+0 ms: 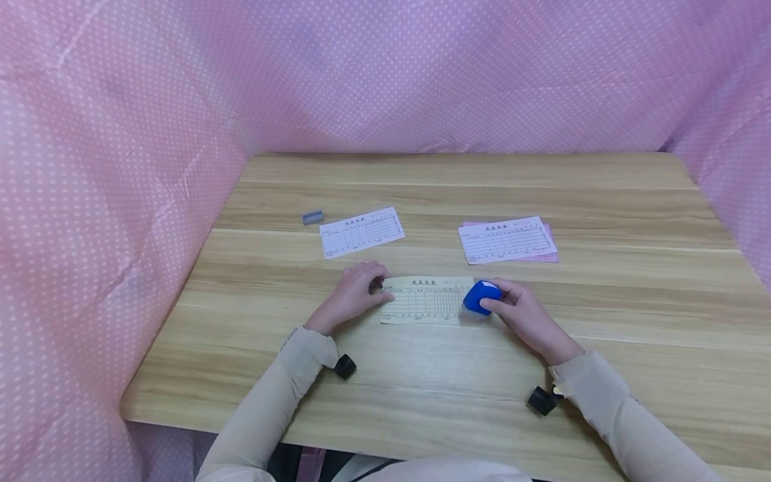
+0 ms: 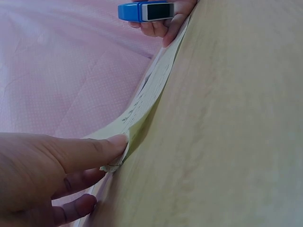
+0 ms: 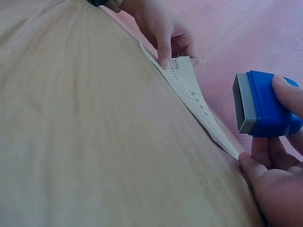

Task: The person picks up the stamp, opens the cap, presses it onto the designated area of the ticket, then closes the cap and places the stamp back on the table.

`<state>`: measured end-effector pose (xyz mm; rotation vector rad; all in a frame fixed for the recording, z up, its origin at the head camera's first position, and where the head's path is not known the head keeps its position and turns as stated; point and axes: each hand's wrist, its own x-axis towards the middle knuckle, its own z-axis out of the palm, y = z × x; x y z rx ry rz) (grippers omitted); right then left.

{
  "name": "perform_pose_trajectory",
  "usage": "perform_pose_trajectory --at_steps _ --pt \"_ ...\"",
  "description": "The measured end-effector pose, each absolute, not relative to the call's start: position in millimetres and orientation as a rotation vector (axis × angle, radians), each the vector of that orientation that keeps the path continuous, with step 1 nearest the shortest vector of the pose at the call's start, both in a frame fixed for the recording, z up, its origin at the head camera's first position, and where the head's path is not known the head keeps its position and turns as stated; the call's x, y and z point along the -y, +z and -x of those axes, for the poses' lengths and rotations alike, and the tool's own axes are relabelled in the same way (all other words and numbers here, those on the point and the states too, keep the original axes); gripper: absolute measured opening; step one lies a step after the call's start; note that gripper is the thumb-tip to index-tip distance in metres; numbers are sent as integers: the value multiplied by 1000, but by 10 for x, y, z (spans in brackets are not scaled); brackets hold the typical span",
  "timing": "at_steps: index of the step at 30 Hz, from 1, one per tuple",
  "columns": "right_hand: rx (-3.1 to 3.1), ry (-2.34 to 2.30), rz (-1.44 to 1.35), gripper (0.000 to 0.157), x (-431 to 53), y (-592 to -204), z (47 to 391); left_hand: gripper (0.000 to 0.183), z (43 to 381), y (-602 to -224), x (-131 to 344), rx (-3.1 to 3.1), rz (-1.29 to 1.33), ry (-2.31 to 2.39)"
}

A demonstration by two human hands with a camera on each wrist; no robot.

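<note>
A pale yellow printed form lies on the wooden table between my hands. With thumb and fingers my left hand pinches its left edge, which curls a little off the table in the left wrist view. My right hand grips a blue stamp above the form's right end. In the right wrist view the blue stamp is tilted, its grey-framed face turned sideways and apart from the paper. A finger of that hand touches the form's right end. Any print under the stamp is hidden.
Beyond the left hand lie a white printed form and a small grey block, perhaps a cap. Another white form overlaps a pink sheet at the right. A pink dotted curtain surrounds the table.
</note>
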<state>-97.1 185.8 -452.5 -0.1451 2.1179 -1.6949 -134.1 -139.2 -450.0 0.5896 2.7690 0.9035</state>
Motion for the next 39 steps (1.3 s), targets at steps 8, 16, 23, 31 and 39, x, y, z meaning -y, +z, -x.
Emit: perform_pose_trajectory --at_steps 8,16,23,31,39 --pt "-2132 -1695 160 50 -1859 -4534 970 12 1355 -4499 1384 -2783 -572 896" --pt "-2131 -1682 150 51 -1861 -4517 965 13 1359 -4474 1381 -2778 -565 930" --pt "-2118 -1680 126 52 -1860 -4500 966 19 1357 -4483 1385 -2776 -549 973" --pt "-2128 -1672 117 51 -1856 -4500 963 18 1368 -4523 1402 -2717 -475 1125" --pt "-2139 -1656 115 52 -1860 -4492 961 17 1381 -4519 1407 -2678 -419 1213"
